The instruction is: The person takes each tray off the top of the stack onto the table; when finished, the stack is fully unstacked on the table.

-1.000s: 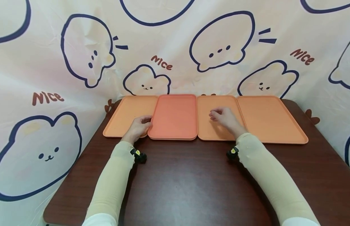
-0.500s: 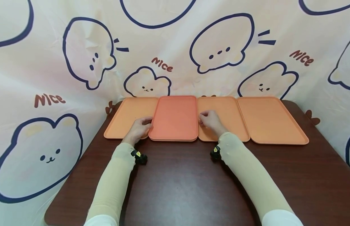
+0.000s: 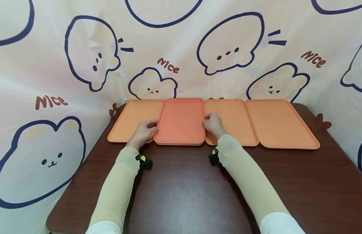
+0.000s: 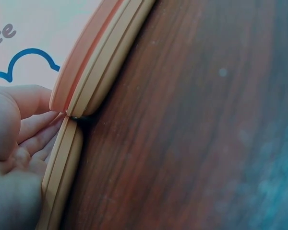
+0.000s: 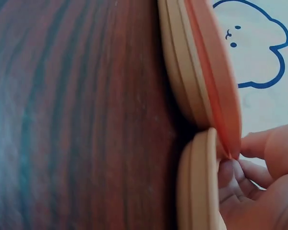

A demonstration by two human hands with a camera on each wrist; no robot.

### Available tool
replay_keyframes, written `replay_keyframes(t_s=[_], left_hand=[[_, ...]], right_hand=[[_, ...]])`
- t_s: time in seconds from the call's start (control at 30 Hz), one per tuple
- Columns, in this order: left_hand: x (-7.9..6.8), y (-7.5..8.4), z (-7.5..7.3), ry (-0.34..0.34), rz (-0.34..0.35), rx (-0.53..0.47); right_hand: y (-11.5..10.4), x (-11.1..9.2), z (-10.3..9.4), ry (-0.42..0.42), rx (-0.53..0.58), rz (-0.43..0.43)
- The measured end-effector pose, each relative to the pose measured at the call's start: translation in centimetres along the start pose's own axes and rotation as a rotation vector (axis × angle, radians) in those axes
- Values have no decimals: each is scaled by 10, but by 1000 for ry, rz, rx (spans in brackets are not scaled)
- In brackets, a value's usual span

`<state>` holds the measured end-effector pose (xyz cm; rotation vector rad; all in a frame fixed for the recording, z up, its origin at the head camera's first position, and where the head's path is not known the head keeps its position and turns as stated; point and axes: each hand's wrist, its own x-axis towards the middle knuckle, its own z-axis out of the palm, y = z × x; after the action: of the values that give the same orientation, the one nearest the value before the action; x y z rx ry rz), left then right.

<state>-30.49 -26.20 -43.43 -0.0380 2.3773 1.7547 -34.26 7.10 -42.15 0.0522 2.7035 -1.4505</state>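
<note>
A coral-red tray (image 3: 179, 122) lies stacked on an orange tray (image 4: 102, 67), whose edge shows below it in both wrist views. My left hand (image 3: 143, 132) grips the coral tray's left rim, thumb at the upper edge and fingers tucked in lower down. On the opposite side my right hand (image 3: 214, 124) pinches the right rim, its fingertips at the underside in the right wrist view. Each hand is over a neighbouring orange tray: the left one (image 3: 131, 118) under my left hand, the middle-right one (image 3: 235, 125) under my right.
Another orange tray (image 3: 281, 123) lies at the far right of the row. The row stands along the back of a dark brown wooden table (image 3: 181, 185). Behind it hangs a pale curtain (image 3: 187, 78) with bear drawings.
My right hand has moved left across the middle-right orange tray and taken hold of the coral tray's right rim. My left hand has stayed at the left rim.
</note>
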Motion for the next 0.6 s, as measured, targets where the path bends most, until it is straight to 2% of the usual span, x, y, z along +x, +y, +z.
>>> replay_keyframes(t_s=[0.13,0.23,0.47,0.6], left_hand=[[3,0,0,2,-18,6],[4,-2,1,-3,-15,7],[5,-3,1,15,23,13],[6,-2,0,12,24,10]], right_hand=[[-3,-1,1,41,8,20],[-8,-2,-3,39,40,52],[-21,0,-16,46,294,187],[-22,1,-19,46,375,267]])
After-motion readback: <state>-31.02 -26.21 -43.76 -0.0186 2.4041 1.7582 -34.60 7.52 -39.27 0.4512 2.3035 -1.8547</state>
